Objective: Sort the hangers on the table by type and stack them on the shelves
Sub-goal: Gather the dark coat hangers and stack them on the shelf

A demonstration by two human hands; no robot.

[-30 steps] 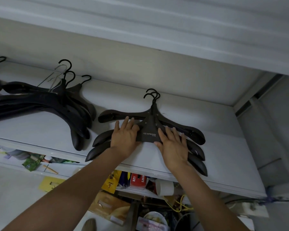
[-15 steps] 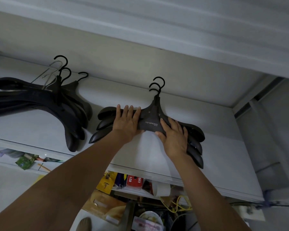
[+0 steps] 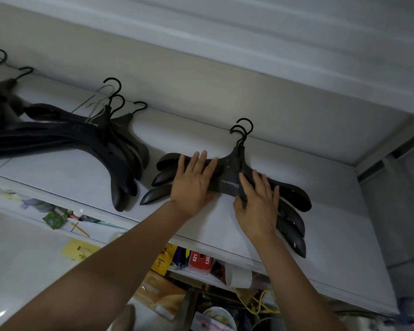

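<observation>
Pressing down flat on a stack of three black hangers (image 3: 232,179): left hand (image 3: 193,185) on the 9 o'clock arms, right hand (image 3: 258,206) on the 3 o'clock arms. Fingers of both are straight and slightly spread, palms down, pinching nothing.

Stack lies on the smooth white shelf (image 3: 339,223), mid-view. Hangers are matte and moulded, with broad rounded shoulder tips fanned out on both sides. Thin curved hooks (image 3: 242,130) point to 12 o'clock, close to the back wall. Pale lettering on the top hanger's neck.

At 9 o'clock, apart from the stack: larger pile of dark hangers (image 3: 101,144), with silvery wire hangers (image 3: 96,105) among them.

At 6 o'clock, under the shelf: red box (image 3: 200,260), tangled yellow cable (image 3: 261,304).
</observation>
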